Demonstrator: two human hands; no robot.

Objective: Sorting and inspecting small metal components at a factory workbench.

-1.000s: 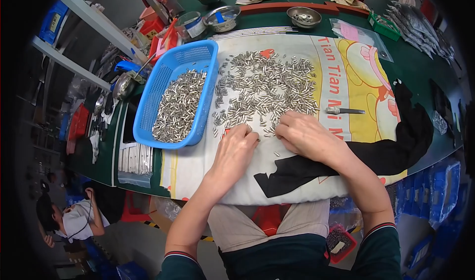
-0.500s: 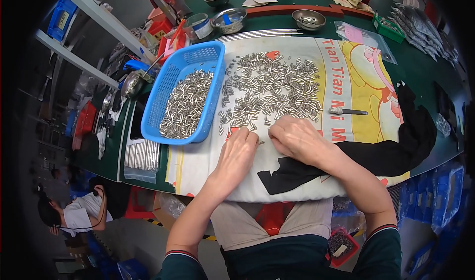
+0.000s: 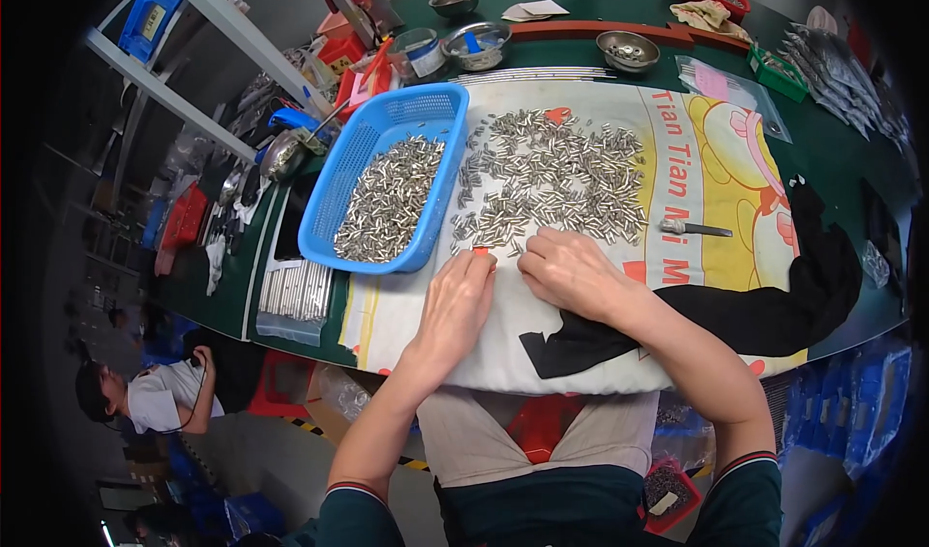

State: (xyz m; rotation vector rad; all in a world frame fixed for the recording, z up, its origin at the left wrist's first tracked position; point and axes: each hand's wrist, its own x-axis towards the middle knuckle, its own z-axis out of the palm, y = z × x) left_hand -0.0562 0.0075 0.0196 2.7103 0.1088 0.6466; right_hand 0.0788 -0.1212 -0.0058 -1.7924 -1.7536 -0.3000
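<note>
While the left hand (image 3: 455, 303) curls its fingers together at the near edge of scattered small silver metal cylinders (image 3: 571, 179), the right hand (image 3: 573, 274) bends its own likewise, just beside; whether either pinches a piece I cannot tell. The cylinders lie on a white-and-yellow printed cloth (image 3: 484, 363) over the green worktop (image 3: 823, 160), right of a blue perforated plastic basket (image 3: 416, 117) holding more.
</note>
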